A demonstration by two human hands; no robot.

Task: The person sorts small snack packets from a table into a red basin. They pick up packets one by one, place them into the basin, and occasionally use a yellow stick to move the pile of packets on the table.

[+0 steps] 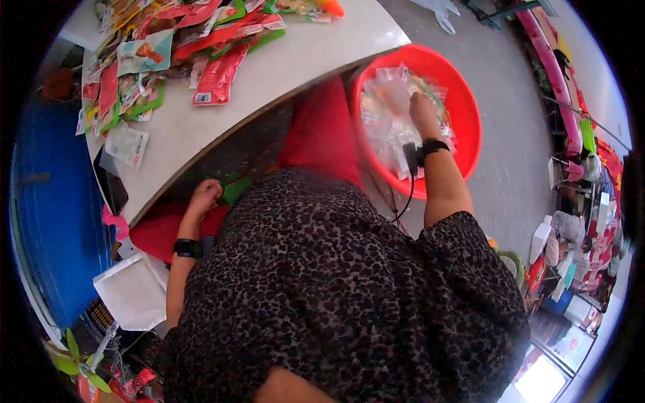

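Observation:
My right hand (424, 112) reaches into a red plastic basin (468, 121) on the floor and touches clear plastic packets (385, 113) heaped in it; whether its fingers grip one cannot be told. My left hand (207, 194) is low by my lap, its fingers curled, beside a green packet or piece of plastic (236, 189); whether it holds this is unclear. Each wrist wears a black band. On the white table (282, 65) lies a pile of food pouches in red, green and clear wrapping, with a red pouch (219, 75) at its near edge.
The table's curved edge runs over my red-clad legs. A whitish pouch (126, 145) and a dark flat device (110, 184) lie at its left end. A white square container (133, 289) stands at the lower left, and cluttered shelves (579, 201) line the right side.

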